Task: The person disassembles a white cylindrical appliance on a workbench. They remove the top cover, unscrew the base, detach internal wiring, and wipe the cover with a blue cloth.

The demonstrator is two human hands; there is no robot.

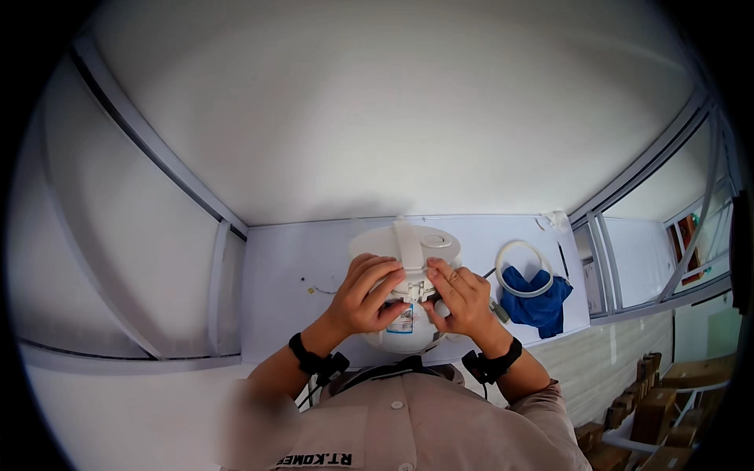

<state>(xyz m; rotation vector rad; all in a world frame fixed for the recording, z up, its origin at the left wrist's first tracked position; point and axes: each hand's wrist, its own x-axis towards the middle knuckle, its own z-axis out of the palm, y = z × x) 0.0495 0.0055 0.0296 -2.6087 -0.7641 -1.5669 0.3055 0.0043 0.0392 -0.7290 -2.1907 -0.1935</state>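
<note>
A white rounded appliance that looks like a rice cooker (400, 334) stands at the near middle of the table, its lid (377, 239) crossed by a raised strip. My left hand (367, 295) grips the lid's near edge, fingers bent over the top and thumb lower on the body. Opposite it, my right hand (459, 298) pinches the same edge in a like way. Between the two thumbs shows a small hinge-like white fitting (416, 290). Below that is a label (400, 320) with a blue border. What the fingertips press on is partly hidden.
To the right, a white ring (500, 257) lies on a crumpled blue cloth (542, 310). A grey plug-like piece (499, 311) is beside my right hand. Small wired bits (312, 290) lie left on the white table (271, 314). Cardboard boxes (653, 416) stand lower right.
</note>
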